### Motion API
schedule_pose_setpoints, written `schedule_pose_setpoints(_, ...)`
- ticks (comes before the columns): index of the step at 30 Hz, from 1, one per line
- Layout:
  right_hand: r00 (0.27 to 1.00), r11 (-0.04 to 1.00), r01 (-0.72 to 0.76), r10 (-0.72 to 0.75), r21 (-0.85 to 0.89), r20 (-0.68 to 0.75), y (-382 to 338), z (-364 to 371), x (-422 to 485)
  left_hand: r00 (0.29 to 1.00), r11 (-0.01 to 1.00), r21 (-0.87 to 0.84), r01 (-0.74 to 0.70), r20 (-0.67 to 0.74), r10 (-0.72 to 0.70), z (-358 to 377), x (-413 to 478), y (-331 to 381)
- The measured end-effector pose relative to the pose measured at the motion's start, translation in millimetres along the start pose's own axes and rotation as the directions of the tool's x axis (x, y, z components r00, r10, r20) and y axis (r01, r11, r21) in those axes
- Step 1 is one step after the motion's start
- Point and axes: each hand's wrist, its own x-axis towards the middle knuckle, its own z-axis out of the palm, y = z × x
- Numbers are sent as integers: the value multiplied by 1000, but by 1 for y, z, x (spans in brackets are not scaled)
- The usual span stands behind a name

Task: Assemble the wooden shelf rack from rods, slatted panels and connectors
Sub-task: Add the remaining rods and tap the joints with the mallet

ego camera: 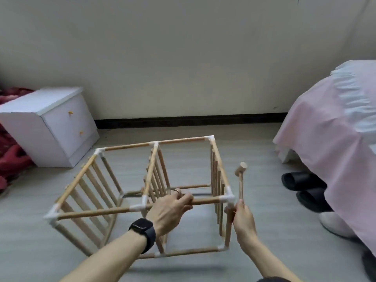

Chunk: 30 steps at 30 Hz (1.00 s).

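The wooden rack (pixel 114 212) lies on its side on the floor, a frame of rods joined by white connectors (pixel 227 198), with three slatted panels standing upright inside it. My left hand (pixel 171 210), with a dark watch on the wrist, grips the near top rod (pixel 205 201) right of the middle connector. My right hand (pixel 243 217) holds a small wooden mallet (pixel 241 176) by its handle, head up, just right of the near right corner connector. The mallet head is above and apart from the rack.
A white two-drawer nightstand (pixel 61 127) stands at the back left beside red bedding (pixel 10 155). A bed with a pink cover (pixel 329 135) fills the right side, with black slippers (pixel 305 190) and a white shoe (pixel 335 222) under its edge. A wall runs behind.
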Motion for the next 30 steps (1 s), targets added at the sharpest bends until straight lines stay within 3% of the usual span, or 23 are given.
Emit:
schedule_pose_setpoints(5,999,999,47,-47,-6,1,37,-31,-11,977,999,13,-46,208,43,29,-8,21)
schedule_pose_setpoints(10,958,960,266,-273,-83,-87,22,-78,-23,959,1000,-18,1,282,4,37,0,36)
schedule_pose_setpoints(16,822,829,555,-559,-63,-111,-50,-121,-44,936,959,127,255,215,-278,49,19,58)
schedule_pose_setpoints(20,703,731,645,-682,-223,-200,-87,-119,-43,927,929,185,321,140,-348,57,21,64)
schedule_pose_setpoints(22,711,731,641,-680,-232,-180,-97,-110,-40,925,925,185,332,130,-358,59,21,65)
schedule_pose_setpoints(27,791,797,603,-596,15,-138,-112,-88,-36,933,929,178,325,99,-346,62,22,65)
schedule_pose_setpoints(30,759,768,633,-641,-97,-116,-114,-79,-39,936,928,186,322,83,-342,63,22,64)
